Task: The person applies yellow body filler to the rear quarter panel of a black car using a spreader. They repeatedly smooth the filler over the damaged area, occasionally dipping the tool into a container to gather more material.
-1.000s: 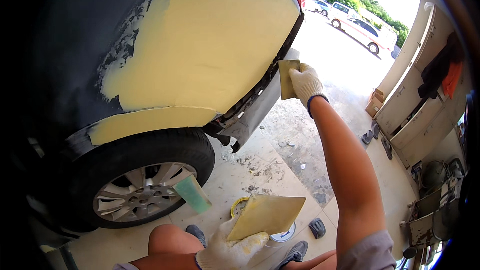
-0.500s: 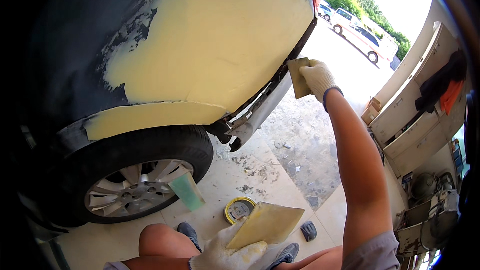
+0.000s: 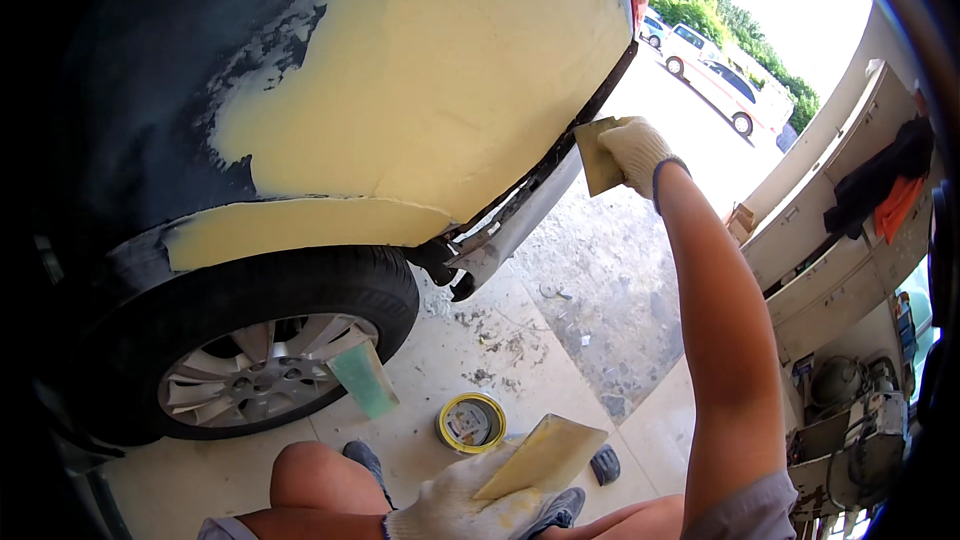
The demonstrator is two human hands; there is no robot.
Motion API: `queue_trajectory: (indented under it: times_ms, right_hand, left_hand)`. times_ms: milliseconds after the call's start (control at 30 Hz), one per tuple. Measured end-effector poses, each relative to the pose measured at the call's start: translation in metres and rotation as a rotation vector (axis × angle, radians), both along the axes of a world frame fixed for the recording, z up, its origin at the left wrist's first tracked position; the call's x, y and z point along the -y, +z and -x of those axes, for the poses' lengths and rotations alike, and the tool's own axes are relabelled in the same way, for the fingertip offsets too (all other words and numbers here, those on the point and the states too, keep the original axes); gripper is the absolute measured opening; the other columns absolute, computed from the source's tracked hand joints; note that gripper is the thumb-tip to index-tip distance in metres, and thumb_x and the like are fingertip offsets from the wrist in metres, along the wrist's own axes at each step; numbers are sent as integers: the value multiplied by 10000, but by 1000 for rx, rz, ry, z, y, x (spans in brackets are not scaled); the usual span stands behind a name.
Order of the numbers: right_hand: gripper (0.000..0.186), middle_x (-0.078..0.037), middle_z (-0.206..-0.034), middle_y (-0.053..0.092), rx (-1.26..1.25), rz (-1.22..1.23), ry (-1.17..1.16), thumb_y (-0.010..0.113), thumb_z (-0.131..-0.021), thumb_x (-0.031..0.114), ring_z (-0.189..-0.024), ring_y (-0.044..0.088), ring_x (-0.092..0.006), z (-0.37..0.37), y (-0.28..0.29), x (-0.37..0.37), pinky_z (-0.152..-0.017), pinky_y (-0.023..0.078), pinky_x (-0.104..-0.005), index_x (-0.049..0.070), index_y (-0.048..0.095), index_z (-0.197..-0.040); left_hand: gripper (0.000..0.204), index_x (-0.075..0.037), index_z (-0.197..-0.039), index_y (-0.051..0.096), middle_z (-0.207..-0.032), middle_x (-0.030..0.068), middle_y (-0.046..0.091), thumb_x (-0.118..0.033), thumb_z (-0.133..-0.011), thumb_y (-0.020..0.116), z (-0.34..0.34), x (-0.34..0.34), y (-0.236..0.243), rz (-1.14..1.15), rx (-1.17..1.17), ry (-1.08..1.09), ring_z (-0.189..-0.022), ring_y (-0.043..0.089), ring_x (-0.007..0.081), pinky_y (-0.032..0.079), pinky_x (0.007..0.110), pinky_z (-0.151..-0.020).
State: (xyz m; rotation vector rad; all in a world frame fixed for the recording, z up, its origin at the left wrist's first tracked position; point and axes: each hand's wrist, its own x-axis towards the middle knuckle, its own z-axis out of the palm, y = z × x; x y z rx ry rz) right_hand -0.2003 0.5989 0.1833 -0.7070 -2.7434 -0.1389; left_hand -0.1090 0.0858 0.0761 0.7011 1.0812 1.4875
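Note:
My right hand [image 3: 637, 152], in a knitted white glove, grips a flat putty spreader [image 3: 600, 165]. It is held up beside the edge of a car's rear bumper [image 3: 545, 190]. Left of it, a broad layer of pale yellow filler [image 3: 450, 80] covers the dark car's rear panel, with a further strip [image 3: 300, 230] along the wheel arch. Low in the view, my gloved left hand [image 3: 445, 502] is closed on a thin yellowish putty board [image 3: 550, 457] with smears on it. Filler stains mark that glove's fingers.
An open round tin [image 3: 470, 423] with a yellow rim stands on the floor before my knees. A greenish flat sheet [image 3: 364, 380] leans by the wheel [image 3: 265, 370]. Cabinets [image 3: 800, 230] with dark and orange cloths and machinery [image 3: 850, 430] line the right; parked cars [image 3: 725, 85] stand outside.
The view has shifted slightly. My right hand stays by the bumper edge with the spreader, its wrist turned a little. My left hand has tilted the board more steeply.

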Motion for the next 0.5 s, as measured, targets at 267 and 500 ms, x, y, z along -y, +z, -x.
queue_trajectory:
  times_ms: [267,500]
  right_hand:
    - [105,-165,-857,758,606,-674,78,784,-757,74,-864,747,-316,-2,48,84,-784,583,-382,39,790,-855]
    - [149,-165,-838,752,660,-533,149,787,-706,36,-824,747,-329,16,58,85,-727,585,-400,47,776,-854]
  left_hand:
    - [500,32,-1467,513,-1325,89,677,-46,-997,663,-3,-3,3,-25,-138,-55,-1175,620,104,499,272,-987]
    - [514,31,-1460,520,-1276,105,700,-89,-990,687,-7,-3,1,-43,-191,-30,-1124,652,111,520,279,-953]
